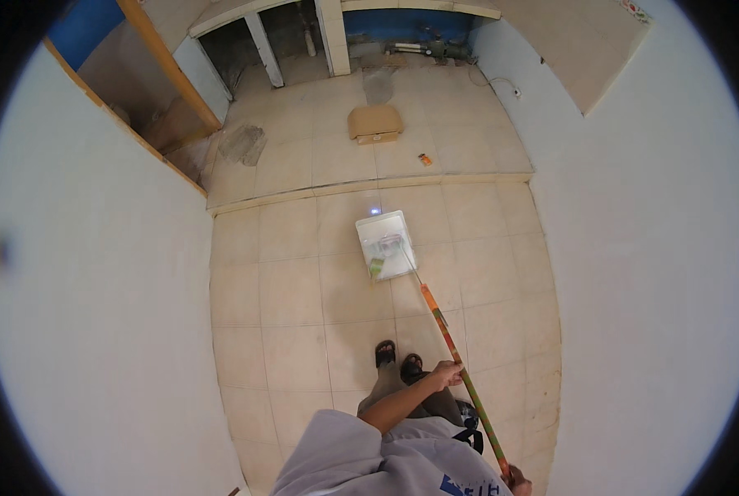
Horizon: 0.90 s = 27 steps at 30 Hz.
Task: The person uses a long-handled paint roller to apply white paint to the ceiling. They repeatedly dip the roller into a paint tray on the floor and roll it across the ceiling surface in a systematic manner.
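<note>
A long orange-and-green patterned pole (449, 341) slants from my lower right up to a white tray (392, 220) on the floor. My left hand (447, 374) is closed around the middle of the pole. Near the bottom edge, my right hand (516, 481) grips its lower end, partly cut off by the picture's rim. A thin metal rod (411, 266) runs from the pole's far tip into the tray and ends at a pale roller-like head (392, 244). Beside that head, a small green item (376, 267) lies in the tray; its kind is unclear.
Beige floor tiles (291, 293) lie between two white walls. A low step (303, 194) crosses the floor beyond the tray. On the raised part are a cardboard box (375, 124) and a small orange item (425, 159). An orange-brown door frame (171, 66) stands far left.
</note>
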Each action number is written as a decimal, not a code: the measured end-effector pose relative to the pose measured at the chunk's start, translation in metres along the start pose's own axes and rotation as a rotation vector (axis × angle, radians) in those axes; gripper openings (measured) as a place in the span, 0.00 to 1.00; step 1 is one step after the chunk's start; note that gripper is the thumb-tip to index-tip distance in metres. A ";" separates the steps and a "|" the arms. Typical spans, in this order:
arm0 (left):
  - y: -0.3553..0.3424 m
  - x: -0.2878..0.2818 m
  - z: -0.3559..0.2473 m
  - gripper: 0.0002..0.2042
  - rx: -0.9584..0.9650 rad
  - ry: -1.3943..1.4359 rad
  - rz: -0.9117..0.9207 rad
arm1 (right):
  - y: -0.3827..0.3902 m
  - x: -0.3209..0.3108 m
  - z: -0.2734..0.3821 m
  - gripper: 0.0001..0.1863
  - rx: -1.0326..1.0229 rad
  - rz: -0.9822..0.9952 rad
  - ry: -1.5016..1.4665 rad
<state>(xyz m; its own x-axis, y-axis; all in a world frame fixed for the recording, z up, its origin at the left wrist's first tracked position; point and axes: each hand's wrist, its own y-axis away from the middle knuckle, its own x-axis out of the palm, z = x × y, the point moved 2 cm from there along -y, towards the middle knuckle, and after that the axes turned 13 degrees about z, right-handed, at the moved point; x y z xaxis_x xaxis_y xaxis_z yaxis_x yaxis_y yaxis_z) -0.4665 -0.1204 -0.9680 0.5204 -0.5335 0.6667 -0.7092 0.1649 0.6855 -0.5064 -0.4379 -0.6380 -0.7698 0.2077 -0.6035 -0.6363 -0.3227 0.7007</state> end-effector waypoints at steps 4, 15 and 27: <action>-0.016 -0.015 0.016 0.12 0.036 0.201 0.194 | 0.049 0.004 -0.065 0.16 0.142 0.036 0.227; 0.102 0.100 0.005 0.13 0.163 -0.337 0.488 | -0.041 -0.004 -0.010 0.20 -0.037 0.001 0.126; 0.365 0.342 -0.259 0.16 0.986 -0.616 0.538 | -0.094 -0.015 0.083 0.20 -0.235 0.091 -0.284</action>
<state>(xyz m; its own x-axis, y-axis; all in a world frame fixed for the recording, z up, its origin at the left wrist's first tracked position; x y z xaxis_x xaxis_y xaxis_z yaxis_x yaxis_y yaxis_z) -0.4241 -0.0276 -0.4133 -0.0583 -0.9292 0.3649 -0.9490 -0.0618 -0.3091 -0.4395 -0.3339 -0.6632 -0.8265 0.4055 -0.3904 -0.5617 -0.5480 0.6198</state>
